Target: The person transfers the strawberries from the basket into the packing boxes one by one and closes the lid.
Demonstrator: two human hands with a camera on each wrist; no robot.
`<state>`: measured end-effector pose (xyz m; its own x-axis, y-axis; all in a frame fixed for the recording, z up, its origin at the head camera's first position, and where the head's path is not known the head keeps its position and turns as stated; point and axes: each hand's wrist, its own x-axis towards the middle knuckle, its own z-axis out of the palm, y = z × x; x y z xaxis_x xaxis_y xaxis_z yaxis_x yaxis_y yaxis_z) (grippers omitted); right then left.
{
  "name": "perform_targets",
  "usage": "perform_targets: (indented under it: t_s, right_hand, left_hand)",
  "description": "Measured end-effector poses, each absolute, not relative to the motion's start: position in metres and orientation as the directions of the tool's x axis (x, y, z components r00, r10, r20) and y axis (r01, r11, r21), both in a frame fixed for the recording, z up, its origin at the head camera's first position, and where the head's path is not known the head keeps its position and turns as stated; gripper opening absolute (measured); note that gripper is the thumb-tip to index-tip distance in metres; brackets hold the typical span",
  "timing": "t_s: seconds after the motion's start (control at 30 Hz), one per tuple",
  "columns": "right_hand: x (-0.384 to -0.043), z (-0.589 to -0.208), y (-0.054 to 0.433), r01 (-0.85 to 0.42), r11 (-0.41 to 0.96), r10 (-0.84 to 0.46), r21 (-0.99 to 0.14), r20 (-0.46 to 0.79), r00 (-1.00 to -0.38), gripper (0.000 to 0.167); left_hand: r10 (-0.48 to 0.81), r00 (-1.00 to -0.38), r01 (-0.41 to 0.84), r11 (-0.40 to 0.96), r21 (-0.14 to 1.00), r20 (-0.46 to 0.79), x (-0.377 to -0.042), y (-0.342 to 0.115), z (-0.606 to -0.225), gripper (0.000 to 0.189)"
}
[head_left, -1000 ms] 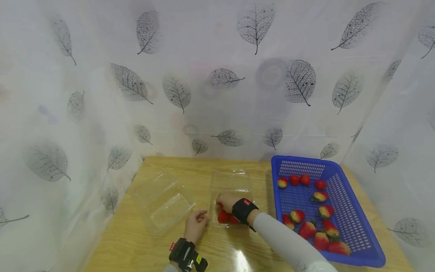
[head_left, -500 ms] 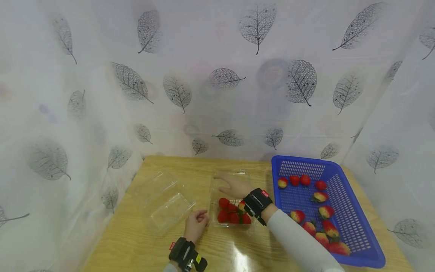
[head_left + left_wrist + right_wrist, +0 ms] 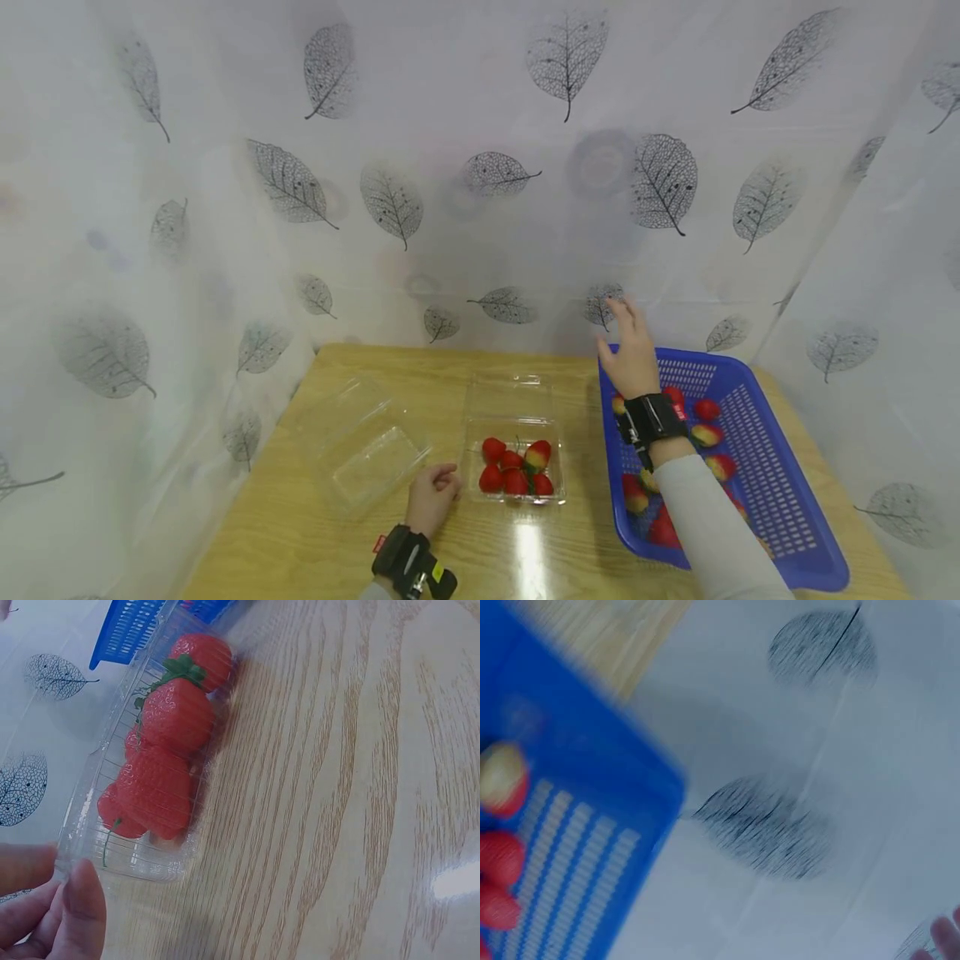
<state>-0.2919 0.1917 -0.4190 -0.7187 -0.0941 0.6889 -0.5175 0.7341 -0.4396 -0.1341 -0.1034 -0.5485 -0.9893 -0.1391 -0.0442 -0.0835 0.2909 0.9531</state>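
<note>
A clear plastic clamshell box [image 3: 467,492] with its lid laid back holds several strawberries [image 3: 515,481] in its front half. At its front-left corner is my left hand [image 3: 432,500]; in the left wrist view, the thumb [image 3: 84,904] and a finger pinch the box's rim. My right hand [image 3: 632,358], with nothing in it, is raised over the back-left edge of the blue basket [image 3: 806,500], its fingers spread apart. More strawberries [image 3: 707,409] lie in that basket, some hidden by the right forearm. In the blurred right wrist view only some fingertips [image 3: 945,937] show.
A second clear clamshell box [image 3: 382,467] lies open on the left of the wooden table [image 3: 277,533]. A white curtain [image 3: 465,250] printed with leaves hangs behind the table and along its sides.
My right hand has left the strawberries in the clamshell box and moved right, over the blue basket. The box's strawberries are now uncovered. My left hand has stayed in place.
</note>
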Motion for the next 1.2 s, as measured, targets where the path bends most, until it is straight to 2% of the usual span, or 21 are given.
perform_targets:
  t_s: [0.13, 0.27, 0.37, 0.47, 0.63, 0.77, 0.87, 1.0, 1.2]
  right_hand:
    - [-0.294, -0.436, 0.231, -0.372, 0.784, 0.122, -0.497, 0.711, -0.693, 0.055]
    - [-0.291, -0.461, 0.266, -0.197, 0.811, 0.272, -0.552, 0.652, -0.707, 0.054]
    - [-0.285, -0.48, 0.288, -0.032, 0.795, 0.377, -0.605, 0.536, -0.755, 0.055]
    - [-0.276, -0.494, 0.304, 0.139, 0.76, 0.454, -0.635, 0.366, -0.813, 0.059]
    - [-0.264, -0.511, 0.322, 0.31, 0.757, 0.455, -0.575, 0.123, -0.882, 0.065]
    - [-0.258, -0.521, 0.33, 0.352, 0.785, 0.407, -0.509, -0.004, -0.913, 0.065]
    - [-0.254, -0.526, 0.332, 0.392, 0.785, 0.396, -0.479, -0.098, -0.913, 0.059]
    - [-0.25, -0.528, 0.328, 0.42, 0.776, 0.389, -0.471, -0.167, -0.906, 0.05]
    - [-0.248, -0.534, 0.329, 0.387, 0.798, 0.347, -0.462, -0.173, -0.922, 0.048]
  left_hand:
    - [-0.143, -0.989, -0.078, 0.295, 0.952, -0.037, -0.133, -0.104, -0.55, 0.026]
    - [-0.142, -0.989, -0.079, 0.293, 0.953, -0.038, -0.133, -0.105, -0.551, 0.025]
    - [-0.139, -0.99, -0.077, 0.298, 0.951, -0.036, -0.133, -0.105, -0.551, 0.026]
    - [-0.135, -0.99, -0.07, 0.307, 0.949, -0.029, -0.132, -0.106, -0.55, 0.026]
    - [-0.128, -0.992, -0.036, 0.306, 0.951, 0.004, -0.131, -0.107, -0.55, 0.026]
    - [-0.122, -0.992, -0.021, 0.288, 0.957, 0.014, -0.132, -0.107, -0.552, 0.026]
    - [-0.12, -0.993, -0.025, 0.287, 0.958, 0.01, -0.133, -0.106, -0.553, 0.025]
    - [-0.129, -0.992, -0.04, 0.303, 0.952, -0.001, -0.136, -0.106, -0.554, 0.025]
    - [-0.128, -0.992, -0.055, 0.29, 0.956, -0.018, -0.136, -0.105, -0.554, 0.025]
